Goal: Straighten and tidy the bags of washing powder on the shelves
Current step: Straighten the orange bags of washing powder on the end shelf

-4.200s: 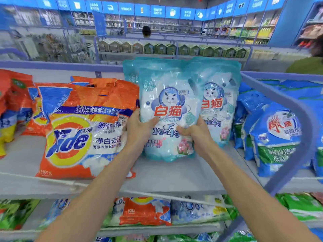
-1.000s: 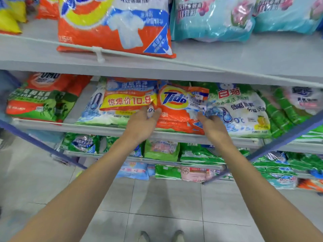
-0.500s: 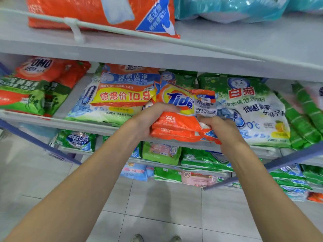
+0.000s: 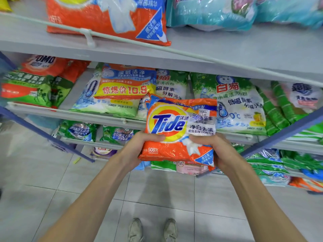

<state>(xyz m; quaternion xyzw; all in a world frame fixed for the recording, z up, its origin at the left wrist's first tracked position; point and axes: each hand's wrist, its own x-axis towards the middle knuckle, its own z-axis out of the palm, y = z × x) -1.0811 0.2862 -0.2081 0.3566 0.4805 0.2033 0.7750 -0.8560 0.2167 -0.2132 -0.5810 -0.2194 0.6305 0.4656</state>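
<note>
A small orange Tide bag [image 4: 180, 126] is held upright in front of the second shelf, off the shelf board. My left hand [image 4: 139, 145] grips its lower left edge and my right hand [image 4: 215, 149] grips its lower right edge, thumbs on the front. Behind it on the second shelf [image 4: 97, 116] lie a blue-and-yellow price-banner bag [image 4: 122, 88] and green-and-white cat-brand bags [image 4: 239, 102], partly hidden by the Tide bag.
The top shelf [image 4: 227, 49] carries a large orange Tide bag [image 4: 108, 18] and teal bags [image 4: 213, 13] behind a white rail. Red-green OMO bags [image 4: 35, 81] lie at the left. Lower shelves hold several green bags [image 4: 78, 131]. Tiled floor and my shoes [image 4: 152, 229] are below.
The small Tide bag has come off the second shelf and is now raised upright toward me in both hands. Earlier I was at the top shelf holding a teal cat-brand bag.
</note>
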